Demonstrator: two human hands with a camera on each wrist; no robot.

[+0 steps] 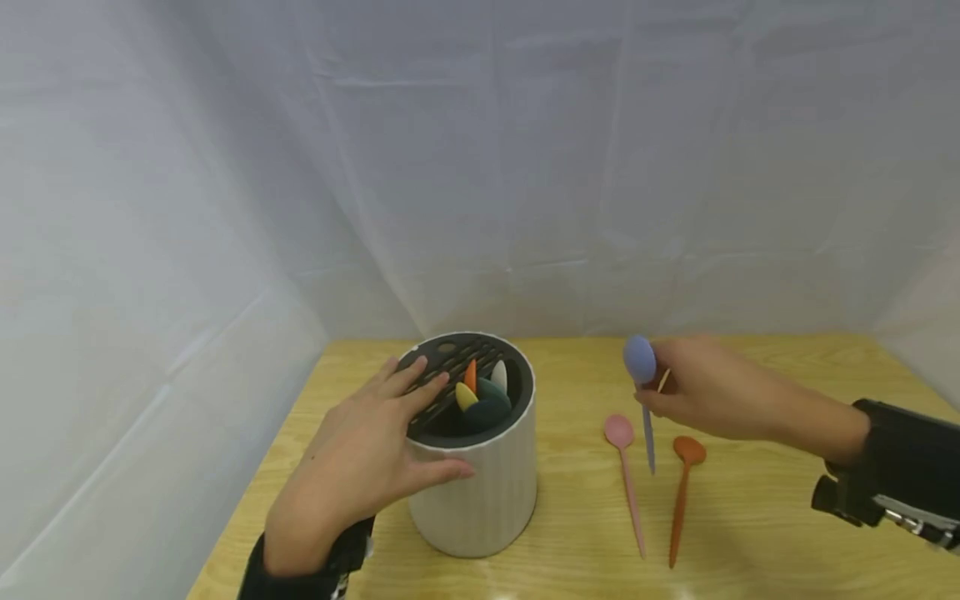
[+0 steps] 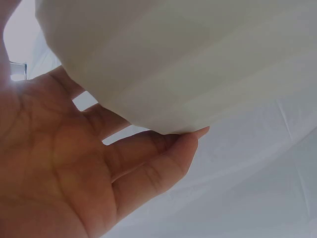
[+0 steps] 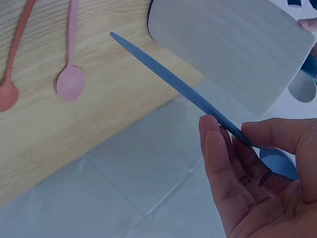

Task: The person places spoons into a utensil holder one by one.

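Altogether, three loose spoons show: one blue spoon (image 1: 642,392) pinched near its bowl between thumb and fingers of my right hand (image 1: 701,390), raised above the table (image 1: 787,517) with its handle pointing down, and one pink spoon (image 1: 626,475) and one orange spoon (image 1: 682,492) lying side by side beneath it. One white ribbed holder (image 1: 480,492) stands to their left, with four spoon bowls visible inside. My left hand (image 1: 360,458) rests open against it, fingers straight across the dark slotted lid (image 1: 450,358), thumb on the wall.
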